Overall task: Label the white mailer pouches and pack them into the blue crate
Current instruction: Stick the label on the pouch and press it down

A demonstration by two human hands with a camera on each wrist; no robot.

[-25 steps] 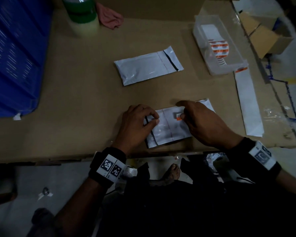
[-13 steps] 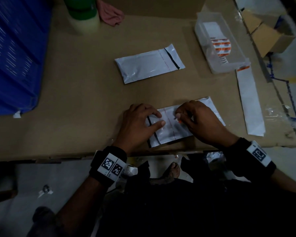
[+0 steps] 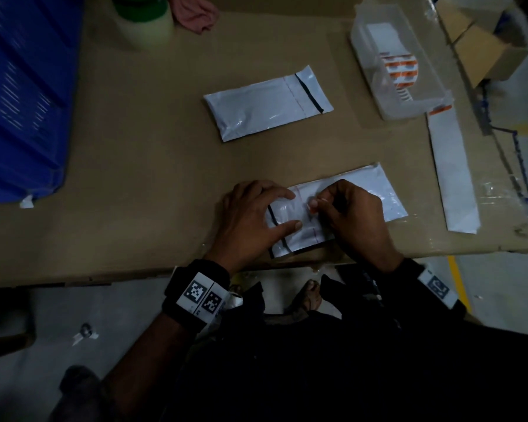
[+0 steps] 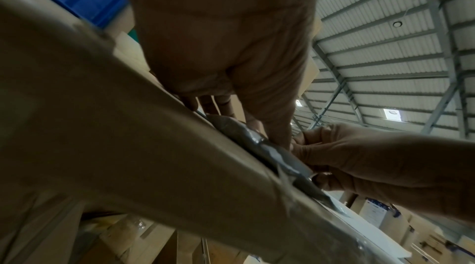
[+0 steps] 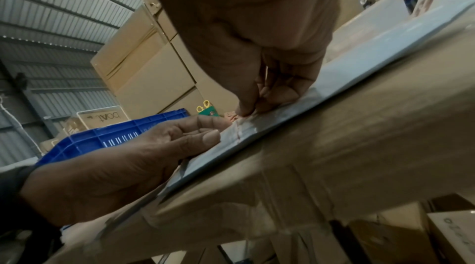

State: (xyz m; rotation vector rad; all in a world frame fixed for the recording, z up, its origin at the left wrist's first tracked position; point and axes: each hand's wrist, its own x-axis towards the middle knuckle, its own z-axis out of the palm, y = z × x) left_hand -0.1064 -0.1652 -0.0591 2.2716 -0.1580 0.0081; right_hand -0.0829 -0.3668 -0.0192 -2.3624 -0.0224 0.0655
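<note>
Cardboard covers the table [image 3: 134,153] where, from left to right, a blue crate [image 3: 22,95] stands at the edge and a left hand [image 3: 250,220] presses flat, fingers extended, on the near white mailer pouch [image 3: 387,196]. The right hand [image 3: 354,214] pinches a small orange-marked label [image 3: 312,208] onto that pouch. A second pouch [image 3: 265,105] lies beyond, near a clear tray [image 3: 409,108] of labels.

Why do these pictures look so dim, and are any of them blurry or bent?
Head view: underexposed, the blue crate streaked with motion blur, glare on the far pouch. Left wrist view: the table edge is a soft blur, roof lines curve. Right wrist view: the left hand is sharp, the table edge smeared.
</note>
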